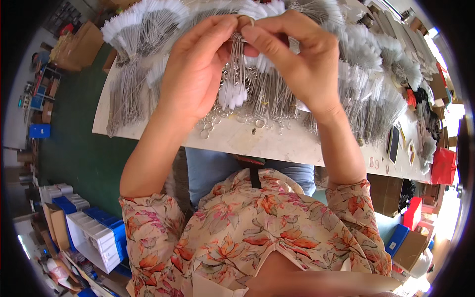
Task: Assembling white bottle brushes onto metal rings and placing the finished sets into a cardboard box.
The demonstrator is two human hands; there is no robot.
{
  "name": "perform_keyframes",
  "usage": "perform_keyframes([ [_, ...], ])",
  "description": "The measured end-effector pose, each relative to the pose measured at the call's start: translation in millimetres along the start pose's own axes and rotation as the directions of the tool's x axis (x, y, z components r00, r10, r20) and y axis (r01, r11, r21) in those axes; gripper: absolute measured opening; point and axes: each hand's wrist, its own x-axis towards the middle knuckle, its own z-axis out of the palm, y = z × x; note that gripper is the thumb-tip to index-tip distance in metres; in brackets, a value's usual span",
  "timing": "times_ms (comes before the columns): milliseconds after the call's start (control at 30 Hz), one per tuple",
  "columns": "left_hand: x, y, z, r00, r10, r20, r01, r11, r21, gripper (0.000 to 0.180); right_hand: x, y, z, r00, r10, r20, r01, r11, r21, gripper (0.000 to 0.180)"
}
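My left hand [195, 69] and my right hand [297, 59] are raised together above a white table [257, 143]. Between their fingertips they pinch a small metal ring [246, 20]. From the ring hangs a bunch of thin wire brushes [236, 74] with white bristle tips. Both hands grip the ring at the top, thumbs and forefingers touching. Loose metal rings [232, 119] lie on the table under the hanging bunch.
Fanned bundles of white-tipped wire brushes [376, 74] cover most of the table. A dark phone [394, 143] lies at the right edge. Red boxes [443, 166] stand to the right. Blue and white crates [94, 232] and cardboard boxes [81, 44] sit on the green floor at left.
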Motion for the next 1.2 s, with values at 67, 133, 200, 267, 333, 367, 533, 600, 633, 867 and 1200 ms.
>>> perform_keyframes([
  [67, -5, 16, -14, 0.952, -0.054, 0.302, 0.028, 0.995, 0.092, 0.019, 10, -9, -5, 0.936, 0.047, 0.350, -0.191, 0.901, 0.390, 0.016],
  [133, -19, 33, -22, 0.951, -0.091, 0.297, -0.023, 0.933, 0.360, 0.019, 8, -5, 12, 0.922, 0.231, 0.312, -0.380, 0.702, 0.603, 0.017],
  [200, -36, 50, -40, 0.887, 0.043, 0.459, -0.385, 0.616, 0.687, 0.015, 4, 14, 20, 0.865, 0.246, 0.437, -0.496, 0.551, 0.671, 0.021],
  [267, -58, 63, -64, 0.871, -0.045, 0.489, -0.430, 0.413, 0.803, 0.017, -12, 32, 37, 0.646, 0.094, 0.757, -0.697, 0.478, 0.535, 0.017],
  [333, -99, 69, -99, 0.862, -0.105, 0.497, -0.469, 0.211, 0.858, 0.019, -42, 26, 68, 0.534, 0.164, 0.830, -0.758, 0.527, 0.383, 0.016],
  [367, -121, 66, -128, 0.893, -0.101, 0.439, -0.413, 0.204, 0.887, 0.019, -56, 25, 81, 0.483, 0.261, 0.836, -0.750, 0.615, 0.242, 0.015],
  [533, -271, 42, -264, 0.939, -0.026, -0.344, 0.344, 0.001, 0.939, 0.019, -124, 53, 141, 0.437, 0.387, 0.812, -0.613, 0.789, -0.046, 0.015],
  [600, -333, 12, -298, 0.846, -0.111, -0.521, 0.523, -0.013, 0.852, 0.020, -143, 55, 151, 0.523, 0.431, 0.735, -0.444, 0.874, -0.196, 0.013],
  [633, -356, -4, -309, 0.786, -0.199, -0.585, 0.587, -0.053, 0.808, 0.019, -148, 51, 154, 0.516, 0.425, 0.743, -0.439, 0.877, -0.197, 0.013],
  [867, -437, -176, -327, 0.629, -0.548, -0.552, 0.586, -0.133, 0.799, 0.024, -173, 59, 142, 0.722, 0.202, 0.662, -0.062, 0.971, -0.230, 0.007],
  [1200, -566, -210, -334, 0.241, -0.334, -0.911, 0.873, -0.336, 0.354, 0.035, -178, 59, 154, 0.767, 0.160, 0.622, 0.024, 0.961, -0.277, 0.003],
])
